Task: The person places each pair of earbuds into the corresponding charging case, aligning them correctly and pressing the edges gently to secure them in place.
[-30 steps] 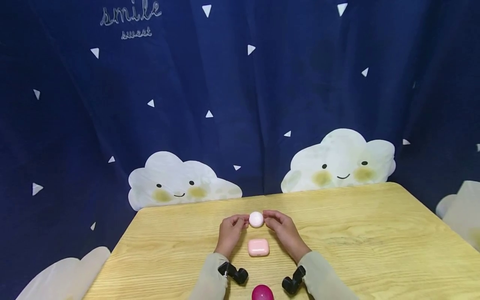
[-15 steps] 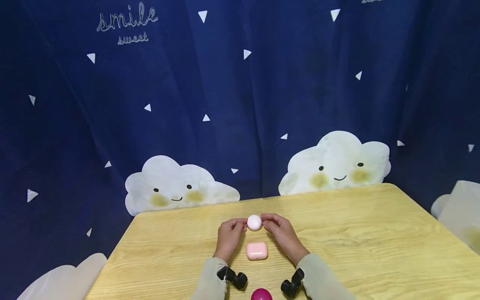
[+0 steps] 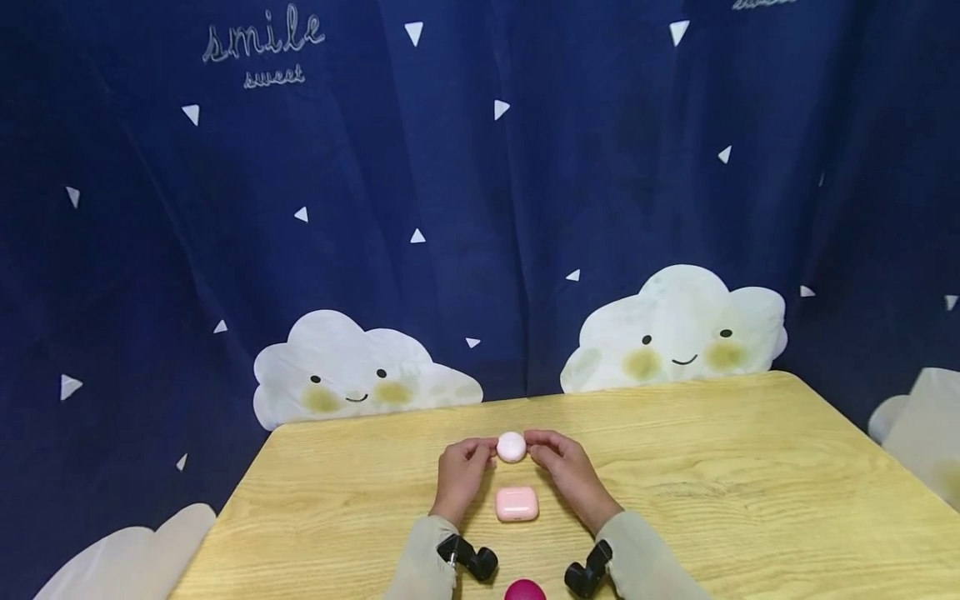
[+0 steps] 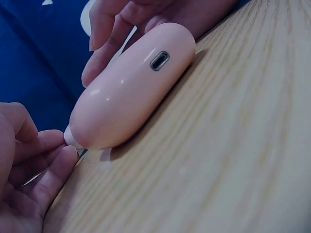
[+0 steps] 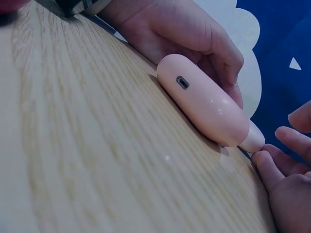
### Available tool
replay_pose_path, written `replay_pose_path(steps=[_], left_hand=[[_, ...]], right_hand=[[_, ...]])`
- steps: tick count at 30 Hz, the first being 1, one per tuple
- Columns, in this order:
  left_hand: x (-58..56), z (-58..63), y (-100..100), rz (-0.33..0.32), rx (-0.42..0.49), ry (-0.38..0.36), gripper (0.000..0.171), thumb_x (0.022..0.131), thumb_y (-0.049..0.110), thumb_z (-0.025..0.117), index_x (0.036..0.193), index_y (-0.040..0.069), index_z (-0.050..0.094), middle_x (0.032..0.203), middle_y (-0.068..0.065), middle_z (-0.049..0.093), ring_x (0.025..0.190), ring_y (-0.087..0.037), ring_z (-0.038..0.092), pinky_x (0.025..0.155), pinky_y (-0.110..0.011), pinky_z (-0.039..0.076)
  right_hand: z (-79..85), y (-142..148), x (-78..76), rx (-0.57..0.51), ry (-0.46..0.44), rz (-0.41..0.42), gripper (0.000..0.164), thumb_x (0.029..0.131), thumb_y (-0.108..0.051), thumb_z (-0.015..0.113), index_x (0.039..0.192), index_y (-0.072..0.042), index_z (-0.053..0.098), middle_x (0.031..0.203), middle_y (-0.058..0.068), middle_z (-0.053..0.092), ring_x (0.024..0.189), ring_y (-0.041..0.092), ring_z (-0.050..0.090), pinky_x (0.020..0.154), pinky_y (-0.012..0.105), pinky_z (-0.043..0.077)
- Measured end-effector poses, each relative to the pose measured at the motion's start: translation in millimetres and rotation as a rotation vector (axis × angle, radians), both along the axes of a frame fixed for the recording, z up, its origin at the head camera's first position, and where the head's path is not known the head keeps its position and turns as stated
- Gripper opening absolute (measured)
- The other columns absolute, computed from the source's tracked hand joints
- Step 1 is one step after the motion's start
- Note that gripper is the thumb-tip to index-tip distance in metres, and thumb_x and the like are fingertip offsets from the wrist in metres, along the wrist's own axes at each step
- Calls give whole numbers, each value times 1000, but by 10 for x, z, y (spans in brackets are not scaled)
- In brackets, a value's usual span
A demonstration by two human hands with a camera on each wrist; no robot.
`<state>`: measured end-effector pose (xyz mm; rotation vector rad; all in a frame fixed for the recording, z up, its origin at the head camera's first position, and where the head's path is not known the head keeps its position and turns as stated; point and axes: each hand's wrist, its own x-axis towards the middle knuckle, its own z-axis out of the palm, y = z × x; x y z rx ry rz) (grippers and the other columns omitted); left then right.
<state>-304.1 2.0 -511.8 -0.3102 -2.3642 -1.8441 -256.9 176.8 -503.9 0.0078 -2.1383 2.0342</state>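
Note:
Near the far side of the table, a small round pale pink-white thing (image 3: pixel 512 447) lies between my two hands; its kind cannot be told. My left hand (image 3: pixel 462 477) pinches its left edge with thumb and fingertips, and my right hand (image 3: pixel 568 473) does the same on the right edge. Just in front of it, between the wrists, a glossy pink earbud case (image 3: pixel 517 504) lies flat on the table, touched by neither hand. Its charging port shows in both wrist views, where the case (image 4: pixel 131 90) hides most of the round thing (image 5: pixel 253 138).
A dark pink rounded object (image 3: pixel 525 591) is cut off at the bottom edge of the head view. The light wooden table (image 3: pixel 720 492) ends at a dark blue curtain (image 3: pixel 480 167) with cloud prints. Black wrist cameras (image 3: pixel 588 570) jut inward from the sleeves.
The head view shifts slightly. Both hands stay at the round thing's edges, and the earbud case lies where it was.

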Motion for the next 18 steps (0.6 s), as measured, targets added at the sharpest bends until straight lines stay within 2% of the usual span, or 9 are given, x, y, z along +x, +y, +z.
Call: replay_pose_path(steps=[11,18], left_hand=[[-29,-10,73,9,-15,-21,20,88,9,58,94,6,76,83,-8,72,63,-12,64,59,-21,52],[-29,-7,72,39,-17,-1,19,87,7,58,92,6,77,82,-7,72,62,-12,64,57,-20,51]], right_hand=[[108,48,66,-17,-4,22,29,93,0,55,119,9,61,122,23,61,117,32,54,87,17,44],[58,40,7,13,5,9,28,93,-6,58,119,2,64,121,15,64,115,25,57,90,20,43]])
